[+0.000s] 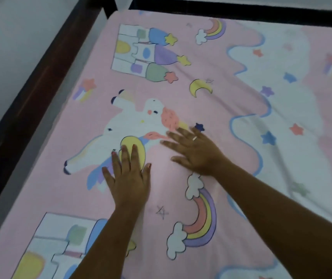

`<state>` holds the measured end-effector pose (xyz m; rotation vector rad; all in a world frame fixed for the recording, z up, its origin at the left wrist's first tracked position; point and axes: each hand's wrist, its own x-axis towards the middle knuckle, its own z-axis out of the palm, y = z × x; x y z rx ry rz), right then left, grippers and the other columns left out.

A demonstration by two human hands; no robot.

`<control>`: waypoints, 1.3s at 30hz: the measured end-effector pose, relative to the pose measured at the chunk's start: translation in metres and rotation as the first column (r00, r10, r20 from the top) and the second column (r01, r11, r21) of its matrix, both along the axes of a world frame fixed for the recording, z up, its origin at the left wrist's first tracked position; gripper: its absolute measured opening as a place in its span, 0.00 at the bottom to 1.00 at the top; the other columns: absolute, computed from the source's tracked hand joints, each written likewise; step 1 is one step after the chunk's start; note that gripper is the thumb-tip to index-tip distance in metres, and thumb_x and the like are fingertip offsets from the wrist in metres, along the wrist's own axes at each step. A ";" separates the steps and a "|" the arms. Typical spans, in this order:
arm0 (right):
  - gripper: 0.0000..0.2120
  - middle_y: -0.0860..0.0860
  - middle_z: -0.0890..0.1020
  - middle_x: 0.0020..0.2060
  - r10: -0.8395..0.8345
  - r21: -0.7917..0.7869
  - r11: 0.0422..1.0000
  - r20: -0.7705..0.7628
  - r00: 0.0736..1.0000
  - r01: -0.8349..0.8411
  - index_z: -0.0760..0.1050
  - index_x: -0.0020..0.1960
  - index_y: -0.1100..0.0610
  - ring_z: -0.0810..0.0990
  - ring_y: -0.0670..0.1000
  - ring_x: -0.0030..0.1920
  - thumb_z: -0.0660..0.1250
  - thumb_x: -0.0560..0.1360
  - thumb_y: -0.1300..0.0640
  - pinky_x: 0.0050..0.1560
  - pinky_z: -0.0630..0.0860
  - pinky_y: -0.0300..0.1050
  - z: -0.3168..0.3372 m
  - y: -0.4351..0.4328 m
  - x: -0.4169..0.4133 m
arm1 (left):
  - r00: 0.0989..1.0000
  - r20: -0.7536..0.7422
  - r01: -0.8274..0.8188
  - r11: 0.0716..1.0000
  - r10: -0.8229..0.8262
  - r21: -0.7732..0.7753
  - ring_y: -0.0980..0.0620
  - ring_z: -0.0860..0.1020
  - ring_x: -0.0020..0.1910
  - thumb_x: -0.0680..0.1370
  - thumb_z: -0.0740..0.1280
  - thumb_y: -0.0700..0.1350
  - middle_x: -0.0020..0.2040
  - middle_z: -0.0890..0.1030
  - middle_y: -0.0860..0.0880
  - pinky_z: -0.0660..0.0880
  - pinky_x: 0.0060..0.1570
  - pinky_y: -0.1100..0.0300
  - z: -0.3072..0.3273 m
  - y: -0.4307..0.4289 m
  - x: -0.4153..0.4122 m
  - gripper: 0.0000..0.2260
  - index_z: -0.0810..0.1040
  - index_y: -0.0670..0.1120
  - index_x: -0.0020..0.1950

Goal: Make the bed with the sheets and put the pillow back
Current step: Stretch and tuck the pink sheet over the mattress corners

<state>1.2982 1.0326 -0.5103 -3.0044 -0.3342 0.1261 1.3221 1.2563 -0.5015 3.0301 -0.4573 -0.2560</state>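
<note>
Two bare hands flat, fingers spread wide, on a pink unicorn sheet; left hand on the unicorn print, right hand just beside it; dark bed frame beyond the sheet's edge

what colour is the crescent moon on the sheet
Yellow with a dark outline; the moon shows best in the head view.

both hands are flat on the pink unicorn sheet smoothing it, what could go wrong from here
1. The left hand and right hand work only the left part of the sheet; the creases on its white cloud area to the right could stay if they stop here.
2. Pushing toward the dark bed frame might bunch the fabric along that edge.
3. No pillow is in view, so that step could get forgotten.
</note>
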 end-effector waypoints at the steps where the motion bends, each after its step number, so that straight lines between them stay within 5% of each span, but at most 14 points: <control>1: 0.28 0.49 0.67 0.73 -0.043 -0.016 0.999 0.004 0.999 0.043 0.62 0.74 0.45 0.65 0.54 0.72 0.40 0.79 0.37 0.71 0.59 0.57 0.000 -0.020 0.006 | 1.000 0.000 0.027 1.000 -0.027 -0.001 0.37 0.61 0.73 0.79 0.45 0.61 0.74 0.64 0.42 0.59 0.65 0.33 -0.002 -0.017 0.010 0.29 0.62 0.48 0.75; 7: 0.28 0.43 0.56 0.76 -0.241 -0.016 0.970 -0.012 0.970 0.241 0.51 0.75 0.38 0.54 0.52 0.76 0.39 0.76 0.35 0.74 0.48 0.55 0.001 -0.091 0.043 | 0.998 -0.023 0.062 0.998 -0.062 -0.002 0.43 0.41 0.77 0.79 0.44 0.64 0.79 0.44 0.49 0.41 0.70 0.37 -0.005 -0.092 0.070 0.30 0.42 0.55 0.78; 15: 0.32 0.44 0.53 0.77 -0.339 -0.003 0.941 0.018 0.941 0.339 0.50 0.76 0.39 0.49 0.52 0.77 0.34 0.73 0.35 0.73 0.41 0.56 -0.006 -0.116 0.089 | 0.987 -0.135 0.094 0.994 -0.086 0.053 0.41 0.35 0.75 0.74 0.45 0.71 0.78 0.36 0.49 0.38 0.69 0.37 -0.005 -0.151 0.149 0.36 0.36 0.58 0.76; 21: 0.26 0.45 0.47 0.77 -0.648 0.035 0.761 -0.008 0.762 0.648 0.44 0.77 0.43 0.41 0.55 0.77 0.42 0.80 0.40 0.71 0.35 0.63 -0.008 -0.094 0.143 | 0.967 -0.231 0.117 0.992 -0.102 0.052 0.41 0.30 0.73 0.68 0.50 0.76 0.75 0.29 0.50 0.36 0.66 0.32 -0.006 -0.177 0.189 0.43 0.28 0.61 0.72; 28: 0.31 0.44 0.58 0.76 -0.280 0.053 0.959 0.036 0.959 0.278 0.55 0.76 0.42 0.54 0.51 0.76 0.36 0.75 0.38 0.73 0.44 0.58 -0.007 -0.104 0.166 | 0.938 -0.315 0.181 0.980 -0.145 0.089 0.41 0.28 0.72 0.59 0.66 0.76 0.73 0.26 0.50 0.37 0.65 0.29 0.007 -0.197 0.246 0.58 0.27 0.63 0.71; 33: 0.35 0.41 0.50 0.77 -0.264 -0.083 0.961 0.008 0.964 0.264 0.46 0.76 0.37 0.46 0.52 0.77 0.31 0.70 0.32 0.74 0.41 0.58 -0.003 -0.148 0.197 | 0.925 -0.337 0.193 0.981 -0.174 0.024 0.42 0.25 0.71 0.52 0.64 0.79 0.72 0.24 0.49 0.34 0.62 0.28 0.006 -0.207 0.270 0.61 0.28 0.64 0.71; 36: 0.33 0.39 0.46 0.77 -0.386 -0.124 0.915 0.017 0.923 0.385 0.41 0.75 0.36 0.43 0.55 0.77 0.31 0.71 0.31 0.73 0.40 0.61 0.003 -0.173 0.215 | 0.916 -0.353 0.203 0.979 -0.189 0.001 0.42 0.25 0.71 0.52 0.63 0.79 0.71 0.23 0.49 0.34 0.63 0.29 0.009 -0.211 0.284 0.60 0.27 0.64 0.70; 39: 0.28 0.43 0.46 0.77 -0.651 -0.081 0.758 -0.016 0.759 0.648 0.41 0.76 0.37 0.42 0.57 0.77 0.39 0.77 0.33 0.71 0.41 0.65 0.011 -0.193 0.234 | 0.913 -0.347 0.220 0.975 -0.215 -0.025 0.42 0.27 0.72 0.48 0.59 0.81 0.71 0.23 0.49 0.34 0.63 0.29 0.010 -0.215 0.294 0.61 0.26 0.65 0.69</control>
